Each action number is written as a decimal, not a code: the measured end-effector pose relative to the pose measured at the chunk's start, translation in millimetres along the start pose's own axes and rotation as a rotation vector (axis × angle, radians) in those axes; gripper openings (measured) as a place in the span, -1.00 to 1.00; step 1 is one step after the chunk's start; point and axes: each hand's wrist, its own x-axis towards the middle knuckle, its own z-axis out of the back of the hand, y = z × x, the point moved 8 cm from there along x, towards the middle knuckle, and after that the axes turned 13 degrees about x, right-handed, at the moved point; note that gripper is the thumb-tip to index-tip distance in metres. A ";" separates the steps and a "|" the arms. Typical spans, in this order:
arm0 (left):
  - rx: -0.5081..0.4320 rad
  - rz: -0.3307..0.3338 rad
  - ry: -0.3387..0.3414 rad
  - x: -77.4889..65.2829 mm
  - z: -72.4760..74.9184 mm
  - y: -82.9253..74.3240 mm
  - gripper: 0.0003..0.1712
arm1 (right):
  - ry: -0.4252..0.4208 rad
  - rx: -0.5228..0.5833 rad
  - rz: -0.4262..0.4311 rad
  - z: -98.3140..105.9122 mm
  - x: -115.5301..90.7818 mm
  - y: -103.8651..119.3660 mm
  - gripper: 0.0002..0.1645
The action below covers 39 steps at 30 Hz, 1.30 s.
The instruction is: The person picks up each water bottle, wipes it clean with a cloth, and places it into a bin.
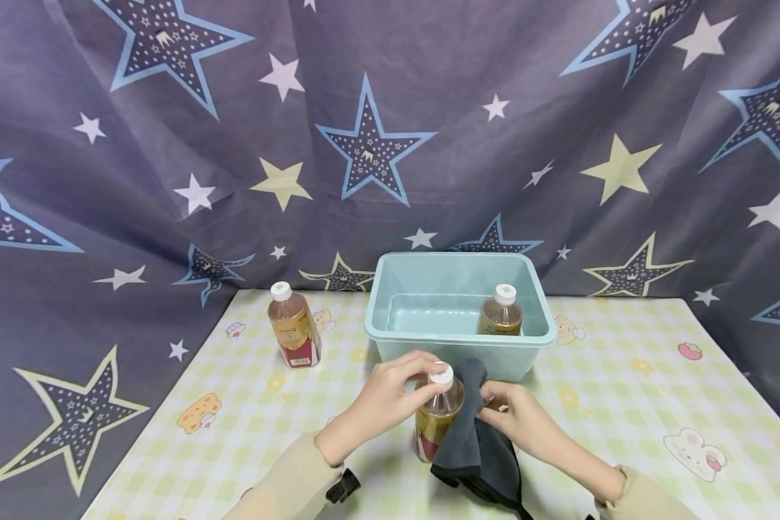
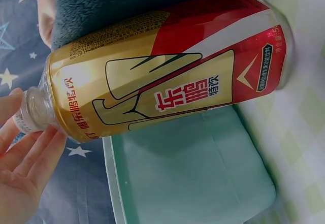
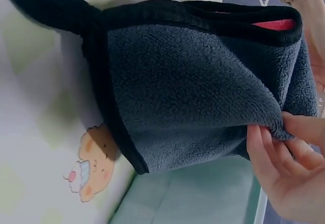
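A plastic drink bottle (image 1: 432, 427) with a white cap and a gold and red label stands upright on the table, in front of the bin. My left hand (image 1: 390, 396) grips it by the cap and neck, fingers around the top in the left wrist view. Against the bottle's right side hangs a dark grey fleecy cloth (image 3: 183, 76) with black edging and a bit of red inside. The fingertips of my right hand (image 1: 523, 420) pinch a fold of this cloth near its top, as the right wrist view also shows. Part of the bottle is hidden behind the cloth.
Just behind the hands is a light teal plastic bin (image 1: 403, 336), with a similar bottle (image 1: 502, 315) upright inside at its right. Another such bottle (image 1: 295, 328) stands at the back left of the checked tablecloth (image 1: 598, 448). A star-printed curtain (image 1: 468, 180) hangs behind the table.
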 end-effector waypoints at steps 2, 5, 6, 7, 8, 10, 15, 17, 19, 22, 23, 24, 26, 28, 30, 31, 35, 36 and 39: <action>0.001 -0.002 -0.002 -0.1 0.8 -0.3 -0.78 | -0.001 -0.004 -0.005 0.7 0.5 0.7 -0.90; -0.002 -0.001 -0.004 -0.4 0.9 0.7 -0.78 | 0.000 -0.007 -0.008 0.9 1.3 0.7 -0.91; -0.004 -0.003 -0.006 -0.7 0.9 0.9 -0.78 | -0.001 -0.008 -0.010 0.9 1.5 0.2 -0.91; -0.005 -0.003 -0.006 -0.8 0.7 1.2 -0.78 | -0.001 -0.005 -0.007 0.8 1.7 0.1 -0.91; -0.007 -0.004 -0.007 -1.0 0.4 1.5 -0.78 | -0.001 -0.004 -0.004 0.6 1.9 -0.2 -0.91; -0.012 -0.002 -0.006 -1.3 -0.1 1.7 -0.78 | 0.000 -0.009 -0.009 -0.5 2.2 -2.3 -0.88; -0.027 0.006 -0.001 -1.5 -0.3 1.4 -0.78 | 0.009 0.004 -0.025 -4.0 3.8 -10.8 -0.80; -0.028 0.006 0.001 -1.0 0.0 1.2 -0.78 | 0.016 0.018 -0.023 -5.9 4.7 -14.2 -0.78; -0.026 0.004 0.001 -0.7 0.2 1.0 -0.78 | 0.029 0.028 -0.023 -8.1 5.3 -18.1 -0.76; -0.025 0.000 0.001 -0.5 0.2 1.0 -0.79 | 0.053 0.036 -0.015 -12.5 5.1 -23.7 -0.75; -0.024 -0.001 0.002 -0.5 0.0 1.1 -0.79 | 0.060 0.037 -0.019 -13.8 4.8 -25.9 -0.75; -0.024 -0.001 0.002 -0.6 -0.2 1.3 -0.79 | 0.067 0.042 -0.023 -15.2 4.3 -28.1 -0.75; -0.021 -0.003 0.003 -0.6 -0.1 1.1 -0.79 | 0.080 0.050 -0.026 -18.3 3.4 -31.9 -0.76; -0.018 0.000 0.005 -0.8 -0.4 1.5 -0.79 | 0.092 0.058 -0.042 -21.4 2.6 -36.1 -0.77; -0.012 0.004 0.007 -0.9 -0.4 1.4 -0.78 | 0.099 0.057 -0.056 -23.9 1.4 -40.4 -0.78; -0.007 0.005 0.009 -0.8 -0.3 1.2 -0.78 | 0.101 0.056 -0.062 -25.0 0.8 -42.4 -0.78; 0.010 0.003 0.009 -0.2 0.0 0.1 -0.77 | 0.099 0.049 -0.073 -27.3 -0.6 -48.7 -0.78; 0.015 -0.002 0.008 0.3 0.4 -0.6 -0.76 | 0.099 0.048 -0.073 -27.3 -0.7 -49.7 -0.78; 0.019 -0.006 0.003 1.7 1.3 -1.5 -0.78 | 0.103 0.059 -0.074 -27.0 -0.4 -52.6 -0.79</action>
